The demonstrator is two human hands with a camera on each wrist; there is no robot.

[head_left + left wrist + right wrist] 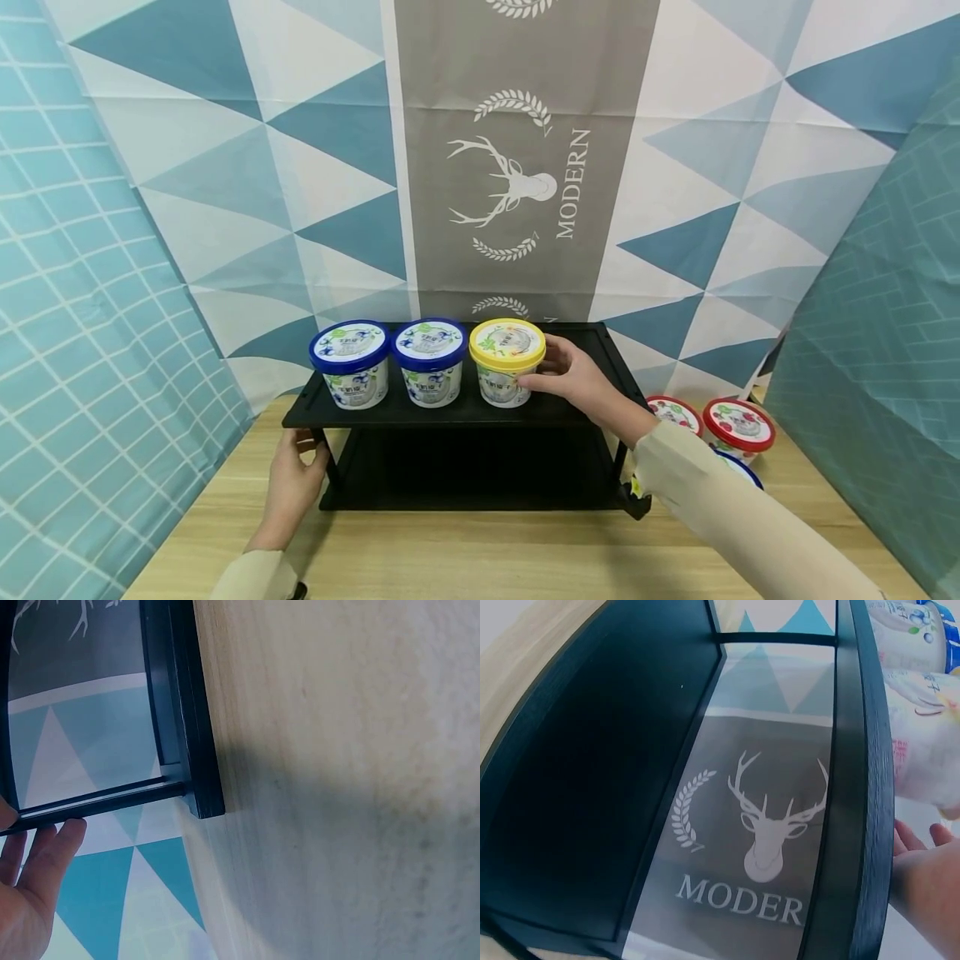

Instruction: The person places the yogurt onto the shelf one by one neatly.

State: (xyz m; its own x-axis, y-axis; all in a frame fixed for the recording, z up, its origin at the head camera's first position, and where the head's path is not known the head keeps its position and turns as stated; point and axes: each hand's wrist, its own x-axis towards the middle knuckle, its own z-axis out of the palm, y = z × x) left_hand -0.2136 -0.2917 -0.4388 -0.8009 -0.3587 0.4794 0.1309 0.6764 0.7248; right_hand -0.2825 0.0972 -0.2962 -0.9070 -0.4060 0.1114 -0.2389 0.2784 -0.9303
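A black two-tier shelf [480, 417] stands on the wooden table. On its upper board are two blue-lidded tubs [350, 367] and, to their right, a yellow-lidded tub [504, 387]. My right hand [581, 379] holds the yellow-lidded tub from its right side, thumb in front and fingers behind. In the right wrist view this tub [922, 742] shows partly past the board's edge. At the shelf's left end, my left hand [292, 483] grips the thin side post, just under the upper board. The left wrist view shows the thumb and fingers [56, 855] on opposite sides of that post.
Two red-lidded tubs [738, 425] and part of a blue-lidded one [738, 468] stand right of the shelf, partly behind my right forearm. Patterned cloth [517, 183] hangs close behind the shelf. Tiled-pattern sheets [82, 333] flank the wooden table [450, 558].
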